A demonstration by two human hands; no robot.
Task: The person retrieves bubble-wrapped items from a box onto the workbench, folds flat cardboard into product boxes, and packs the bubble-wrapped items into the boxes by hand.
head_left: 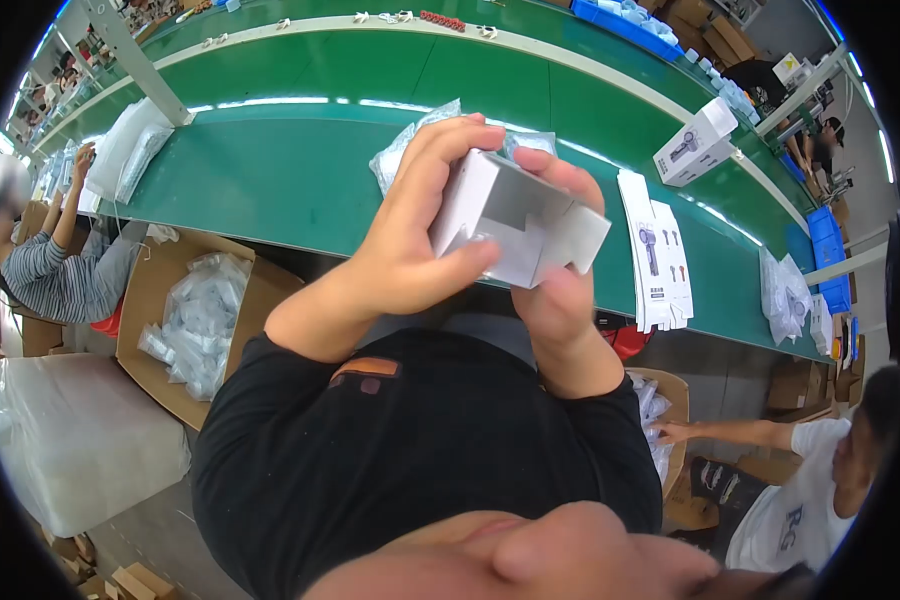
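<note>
Between my two hands is a small white cardboard box (pixel 530 255), its near end open and its inside showing grey-white. My left hand (pixel 415 215) wraps round the box's left side, thumb along the lower edge. My right hand (pixel 560 290) grips the right side, beside a raised end flap. Behind my hands, clear plastic bags (pixel 400 155) lie on the green bench, partly hidden. To the right of my right hand lies a stack of flat printed cartons (pixel 658 255) with a picture of a handheld device.
An upright printed box (pixel 695 145) stands farther right on the green bench (pixel 270 180). Cardboard boxes of clear-bagged parts (pixel 205 320) stand at lower left and right. One co-worker (pixel 60 260) sits at left; another (pixel 810 480) reaches into the right box. Plastic bags (pixel 785 295) lie at the bench's right end.
</note>
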